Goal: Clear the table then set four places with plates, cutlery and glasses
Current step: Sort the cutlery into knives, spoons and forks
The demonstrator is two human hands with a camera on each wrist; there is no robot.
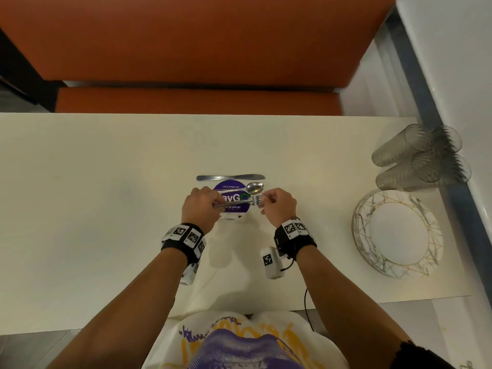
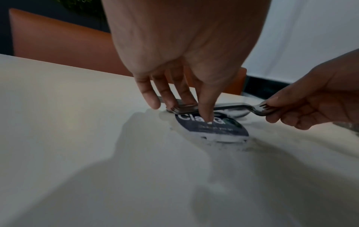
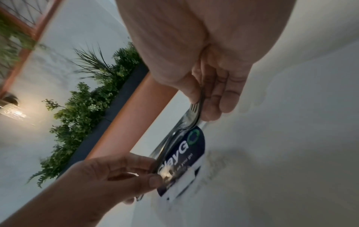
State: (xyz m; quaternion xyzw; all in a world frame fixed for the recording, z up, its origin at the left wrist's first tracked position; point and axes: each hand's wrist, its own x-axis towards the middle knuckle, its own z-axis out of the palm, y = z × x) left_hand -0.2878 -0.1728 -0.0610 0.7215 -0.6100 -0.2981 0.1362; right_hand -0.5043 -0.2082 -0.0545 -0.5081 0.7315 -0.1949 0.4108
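Note:
A small stack of forks (image 1: 239,202) lies crosswise over a round purple sticker (image 1: 231,188) at the middle of the white table (image 1: 106,209). My left hand (image 1: 217,205) pinches the handle ends (image 2: 184,106) between fingers and thumb. My right hand (image 1: 263,202) pinches the tine ends (image 2: 263,107). A spoon (image 1: 254,187) lies just behind the forks, its bowl to the right. A table knife (image 1: 230,177) lies flat beyond the sticker. A stack of marbled plates (image 1: 399,233) and several ribbed glasses (image 1: 420,155) on their sides sit at the right.
An orange bench seat (image 1: 197,99) runs along the far edge of the table. A dark-framed white wall (image 1: 452,75) borders the right side, close to the glasses and plates. Green plants (image 3: 81,115) stand behind the bench.

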